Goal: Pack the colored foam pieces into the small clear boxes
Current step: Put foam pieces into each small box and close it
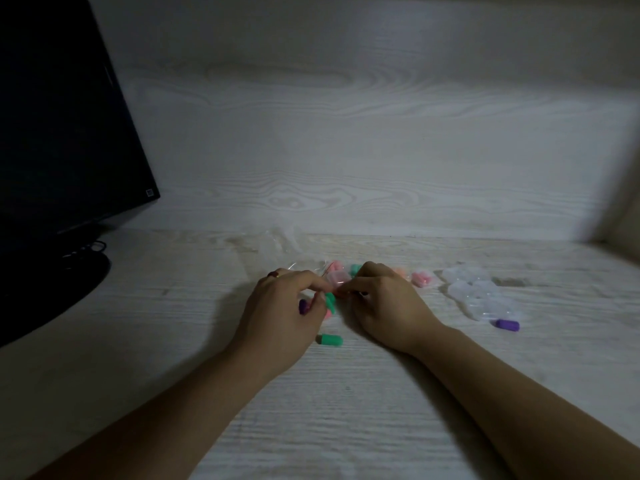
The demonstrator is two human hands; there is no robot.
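Note:
Both hands meet at the middle of the table around a small clear box [337, 279] with pink pieces inside. My left hand [282, 311] pinches the box's near left edge with curled fingers; a green foam piece [330, 302] and a purple one [303, 307] lie under its fingers. My right hand [384, 303] pinches the box from the right. Another green piece [330, 339] lies loose just in front of the hands. A purple piece [507, 324] lies at the right, beside a pile of empty clear boxes [479, 294].
A filled box of pink pieces [423, 278] and more green and orange pieces [355, 269] sit behind my right hand. A crumpled clear bag [280, 242] lies further back. A dark monitor [62, 133] with its round base stands at the left. A wooden wall closes the back.

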